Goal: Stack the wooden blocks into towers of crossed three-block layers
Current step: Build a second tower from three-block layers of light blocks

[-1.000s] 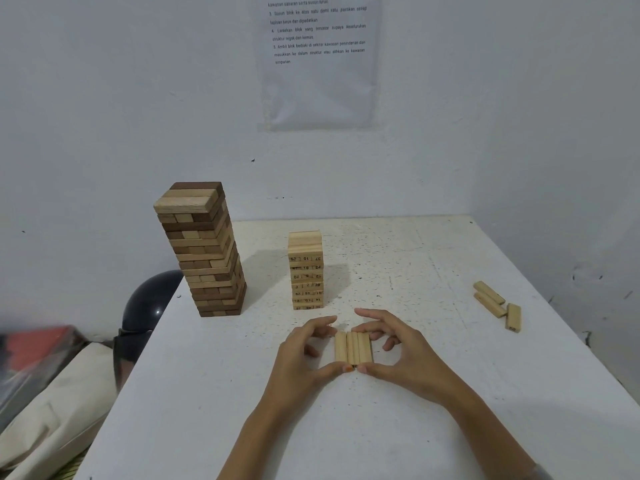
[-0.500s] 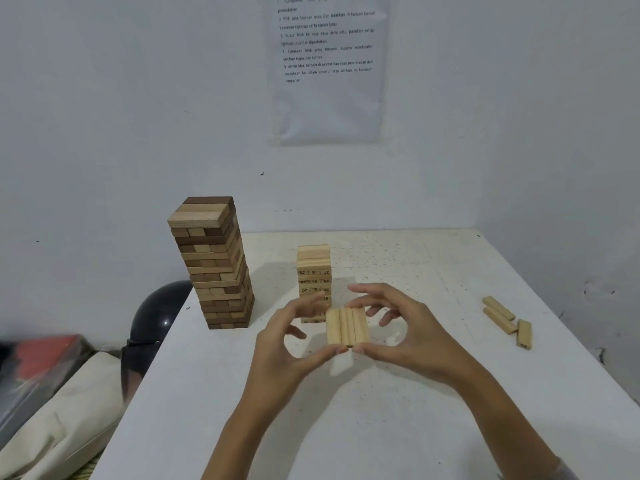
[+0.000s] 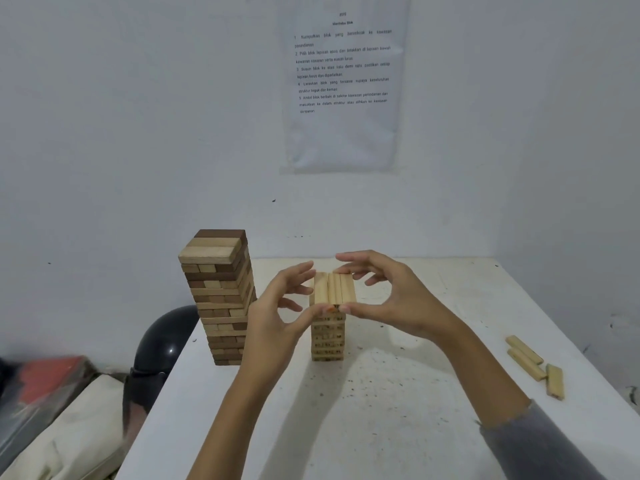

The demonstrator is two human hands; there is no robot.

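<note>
A grey sleeve (image 3: 540, 445) is covering the right forearm at the bottom edge, and both arms are reaching forward over a white, speckled table (image 3: 381, 427). Off the table's left side a cream bag (image 3: 69, 441) is lying low, with a blurred red object (image 3: 45, 379) just behind it. Near the table's right edge three loose blocks (image 3: 535, 365) are lying flat, close together, well apart from the hands.

Further in, the left hand (image 3: 277, 310) and the right hand (image 3: 391, 299) are holding a layer (image 3: 334, 289) of three pale blocks set side by side, their long sides running away from the camera. Each hand is pinching it, thumb pressing on the near ends and fingers (image 3: 301, 271) curling over the far ends, so both hands are clamped on the layer. The layer is sitting level at the top of the small tower (image 3: 328, 337), which is standing upright in the middle of the table. Whether it is touching the tower or hanging just over it, I cannot tell, since it is hiding the tower's top.

To the left, apart from the small tower, a tall tower (image 3: 220, 296) of dark and pale blocks is standing near the table's edge. A dark helmet (image 3: 162, 348) is sitting off the table beside it. Behind everything a printed sheet (image 3: 343, 84) is hanging on the white wall (image 3: 138, 133).
</note>
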